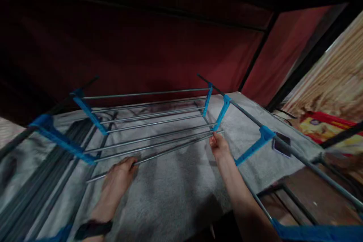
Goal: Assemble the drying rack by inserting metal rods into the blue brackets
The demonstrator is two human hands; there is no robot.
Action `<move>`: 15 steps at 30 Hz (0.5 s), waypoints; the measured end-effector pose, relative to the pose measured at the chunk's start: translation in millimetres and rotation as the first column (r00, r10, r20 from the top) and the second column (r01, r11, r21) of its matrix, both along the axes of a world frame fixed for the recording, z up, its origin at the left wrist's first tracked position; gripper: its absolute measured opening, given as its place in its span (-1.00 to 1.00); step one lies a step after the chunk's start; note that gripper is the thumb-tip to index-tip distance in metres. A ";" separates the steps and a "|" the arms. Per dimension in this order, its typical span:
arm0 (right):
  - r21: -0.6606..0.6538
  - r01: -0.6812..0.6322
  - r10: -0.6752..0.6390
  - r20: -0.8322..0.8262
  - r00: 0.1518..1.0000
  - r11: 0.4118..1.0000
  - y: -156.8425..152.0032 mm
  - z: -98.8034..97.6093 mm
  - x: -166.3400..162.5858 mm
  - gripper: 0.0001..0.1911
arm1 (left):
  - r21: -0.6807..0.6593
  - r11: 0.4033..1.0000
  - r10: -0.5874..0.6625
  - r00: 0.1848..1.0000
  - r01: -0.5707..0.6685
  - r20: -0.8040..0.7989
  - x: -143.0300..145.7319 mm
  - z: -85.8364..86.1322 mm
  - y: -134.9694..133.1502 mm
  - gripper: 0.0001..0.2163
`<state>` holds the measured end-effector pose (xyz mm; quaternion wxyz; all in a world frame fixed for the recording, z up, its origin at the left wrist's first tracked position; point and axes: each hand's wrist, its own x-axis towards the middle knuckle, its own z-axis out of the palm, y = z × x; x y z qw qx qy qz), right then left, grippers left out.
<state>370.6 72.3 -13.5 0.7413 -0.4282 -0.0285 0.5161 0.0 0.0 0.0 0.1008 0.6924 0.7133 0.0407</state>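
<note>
Fingers on my left hand are lying close together, curled down over a loose rod. From my feed I can't tell if they actually wrap round it or just press on top. Left of those fingers there's a bundle of dark rods lying flat, and just beyond them a blue bracket on the near corner of the rack. A dark wristband sits behind the hand.

The rod runs from just left of my left fingers, slanting up and away to my right hand. It sits in front of the rack's other rails, low over the grey cloth that everything's on.

Right hand is pinched narrow on the far end of that rod, fingertips closed on it. Touching or just about touching those fingertips, right above them, is a blue connector on the rack's right side. Further right of the fingers a long tube with another blue arm runs back toward me. Well off to the right is a red and yellow packet.
</note>
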 end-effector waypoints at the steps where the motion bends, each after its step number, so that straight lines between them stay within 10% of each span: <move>1: -0.002 0.002 -0.002 0.003 1.000 1.000 0.3 -0.3 0.7 -0.66 | 0.008 1.000 0.005 1.000 -0.005 -0.016 -0.7 -0.5 -0.2 -0.66; 15: -0.084 -0.097 0.099 0.012 0.995 0.992 -2.5 0.2 18.9 -0.71 | 0.132 0.989 0.073 0.997 -0.071 -0.010 4.9 6.2 -11.5 -0.65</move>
